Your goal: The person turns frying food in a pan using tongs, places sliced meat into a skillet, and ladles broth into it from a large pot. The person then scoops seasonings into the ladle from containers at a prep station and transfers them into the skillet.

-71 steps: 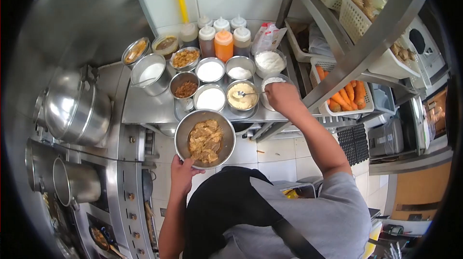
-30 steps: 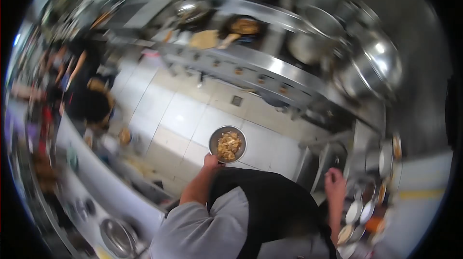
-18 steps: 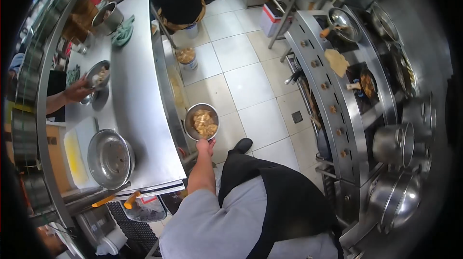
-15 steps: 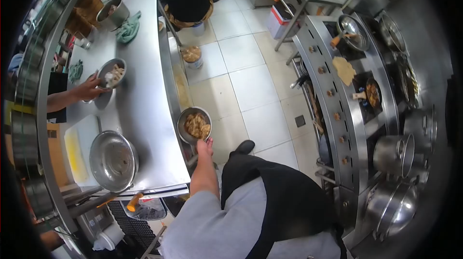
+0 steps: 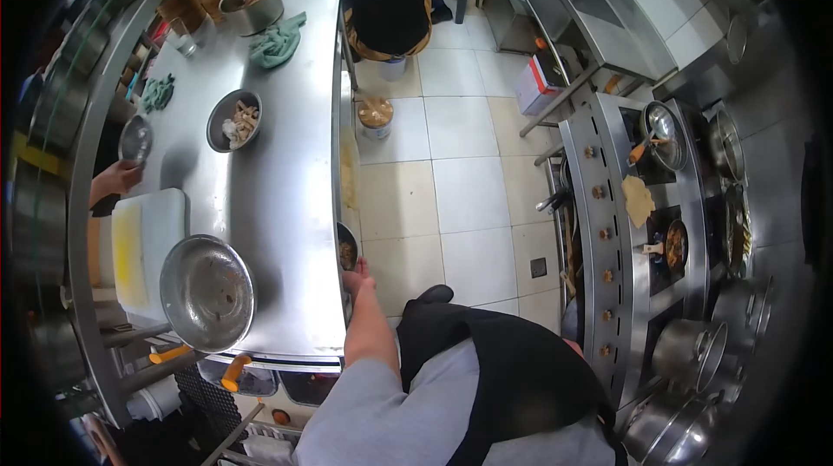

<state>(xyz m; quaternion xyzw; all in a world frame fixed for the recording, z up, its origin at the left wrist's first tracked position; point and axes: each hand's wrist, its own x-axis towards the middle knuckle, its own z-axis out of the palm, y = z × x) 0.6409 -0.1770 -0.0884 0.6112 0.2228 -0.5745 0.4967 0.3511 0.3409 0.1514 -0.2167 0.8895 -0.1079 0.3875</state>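
At the table's right edge, my left hand (image 5: 356,277) grips the rim of a metal bowl of brown food pieces (image 5: 347,255). Most of that bowl is hidden under the tabletop's edge. Of my right hand, only a small bit of skin (image 5: 573,348) seems to show beside the black apron; its fingers are hidden. A large wet metal bowl (image 5: 208,292) stands on the steel table (image 5: 282,171), left of my left arm. Farther up sits a metal bowl with pale food pieces (image 5: 236,121).
Across the table, another person's hand (image 5: 117,180) holds a small metal bowl (image 5: 135,140). A cutting board (image 5: 149,249) and green cloth (image 5: 278,39) lie on the table. A tub (image 5: 376,119) stands on the floor near a seated person (image 5: 386,2). The stove (image 5: 620,232) holds pans and pots.
My left hand has moved the food bowl leftward, partly under the table edge. The other person's hand has let go of the bowl with pale pieces and now holds a smaller bowl. The view has shifted.
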